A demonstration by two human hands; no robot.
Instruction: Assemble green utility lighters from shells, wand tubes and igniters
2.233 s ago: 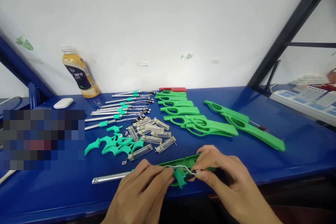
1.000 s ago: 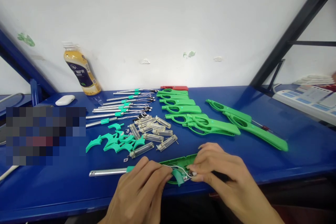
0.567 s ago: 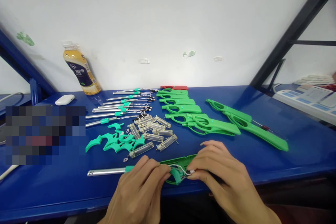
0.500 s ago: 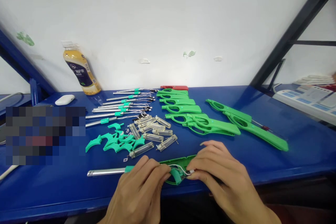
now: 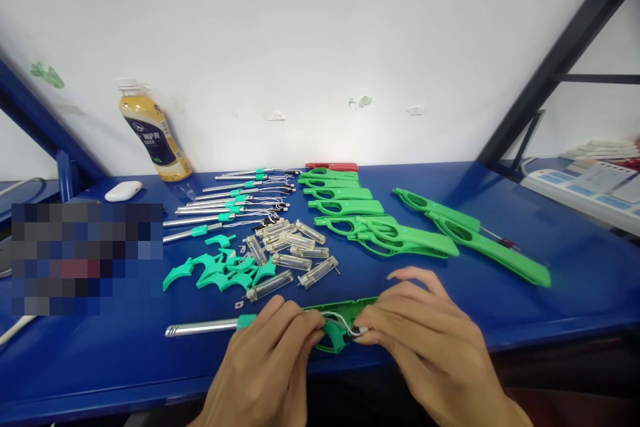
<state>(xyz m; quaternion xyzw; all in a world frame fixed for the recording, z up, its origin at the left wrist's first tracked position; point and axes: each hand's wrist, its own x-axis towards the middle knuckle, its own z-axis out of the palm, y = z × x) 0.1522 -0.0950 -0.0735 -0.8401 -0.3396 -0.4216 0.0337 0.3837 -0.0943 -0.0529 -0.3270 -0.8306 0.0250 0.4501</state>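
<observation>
A green lighter casing half (image 5: 350, 307) lies at the table's front, its inner side up. Out of its left end runs a silver lighter tube (image 5: 203, 328) with a teal collar (image 5: 245, 321). My left hand (image 5: 265, 353) is closed around the casing's front part, fingertips at a teal trigger (image 5: 334, 335). My right hand (image 5: 435, 340) pinches a small igniter (image 5: 362, 330) with a white end, just right of the trigger. A white wire (image 5: 340, 317) arches between the two hands. Fingers hide most of the igniter and the casing's handle end.
Behind my hands lie clear fuel tanks (image 5: 293, 262), loose teal triggers (image 5: 215, 273) and wired tubes (image 5: 205, 209). Green casings (image 5: 420, 241) and a red casing (image 5: 345, 167) lie farther right and back. A screwdriver (image 5: 505, 241) is at right; a bottle (image 5: 153, 137) stands by the wall.
My right hand has brought the igniter slightly left, closer to the trigger, and its fingers have drawn together. The tube has shifted a little left and up. In the last half second, little moved.
</observation>
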